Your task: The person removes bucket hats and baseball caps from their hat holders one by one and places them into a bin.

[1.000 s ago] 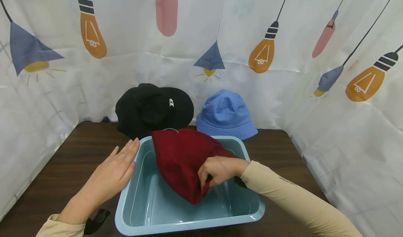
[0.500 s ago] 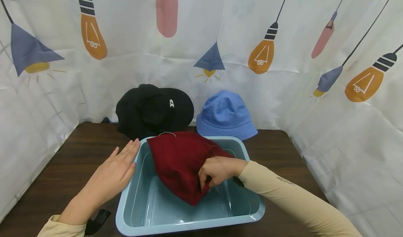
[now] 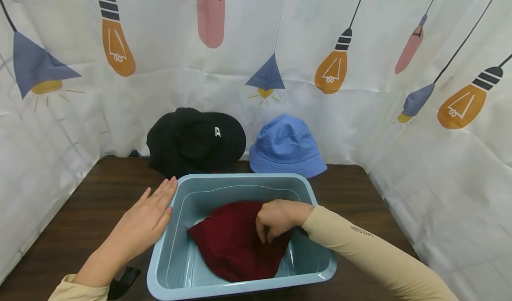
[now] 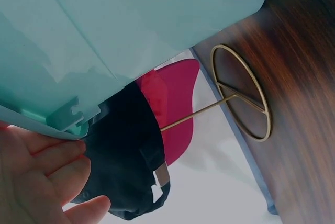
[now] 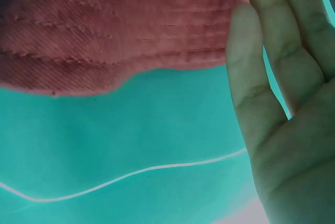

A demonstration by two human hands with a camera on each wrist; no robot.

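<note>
A dark red bucket hat [image 3: 240,247] with a stitched brim lies inside the light blue plastic basin [image 3: 232,287]. My right hand [image 3: 278,218] is over the hat's right side, fingers loosely bent. In the right wrist view the fingers [image 5: 277,35] extend beside the hat's brim [image 5: 104,30], with nothing between them. My left hand [image 3: 148,216] lies along the basin's left rim, fingers straight. Seen from the left wrist, its fingertips [image 4: 68,166] are right under the basin's rim [image 4: 42,127].
Behind the basin are a black cap [image 3: 196,136] with a white emblem and a blue bucket hat [image 3: 286,145]. The left wrist view shows a gold wire stand [image 4: 241,93] and a pink brim [image 4: 180,109] by the black cap. Printed white cloth [image 3: 224,83] encloses the dark wooden table [image 3: 356,190].
The red hat has dropped from above the basin's far rim down onto its floor, and my right hand has let go of it. My left hand has stayed at the rim.
</note>
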